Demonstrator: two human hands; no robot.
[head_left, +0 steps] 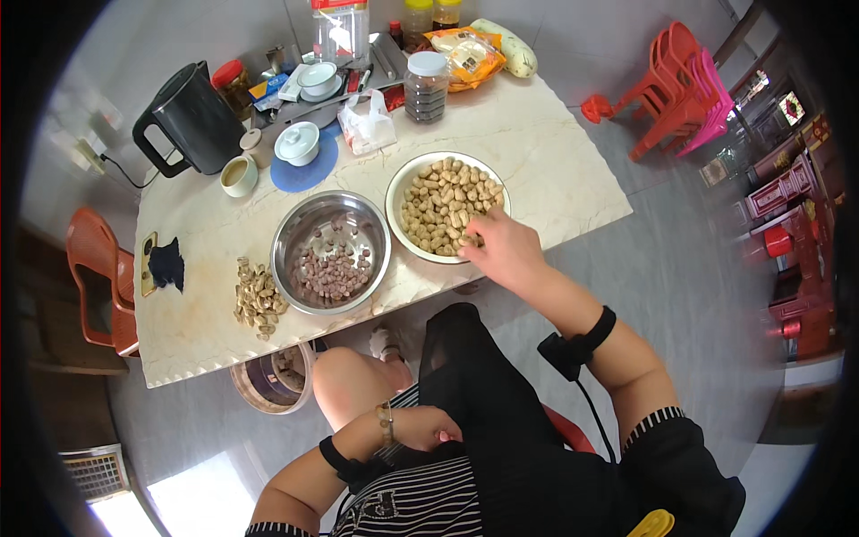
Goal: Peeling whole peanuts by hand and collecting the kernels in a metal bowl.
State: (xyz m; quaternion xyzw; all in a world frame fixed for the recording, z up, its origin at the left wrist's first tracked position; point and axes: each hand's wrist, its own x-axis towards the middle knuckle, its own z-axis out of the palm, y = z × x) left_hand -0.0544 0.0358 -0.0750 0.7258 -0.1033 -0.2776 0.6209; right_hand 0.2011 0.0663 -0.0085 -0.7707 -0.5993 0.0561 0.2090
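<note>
A white bowl (395, 224) full of unshelled peanuts (445, 199) stands near the table's front edge. My right hand (506, 247) is over its right front rim, fingertips pinched on a peanut (472, 240) among the others. Left of it, a steel basin (383, 267) holds shelled reddish-brown peanut kernels (329, 271). Beside the basin lies a pile of empty peanut shells (257, 299). My left hand (424, 428) rests on my lap, away from the table, with its fingers curled in; I see nothing held there.
Behind the bowls are a black kettle (199, 121), lidded white cups (297, 143), a clear jar (426, 88) and a plastic bag (366, 123). A phone (148, 264) and dark cloth (166, 265) lie at left. Under the front edge sits a bucket (309, 380). Red stools (667, 85) stand right.
</note>
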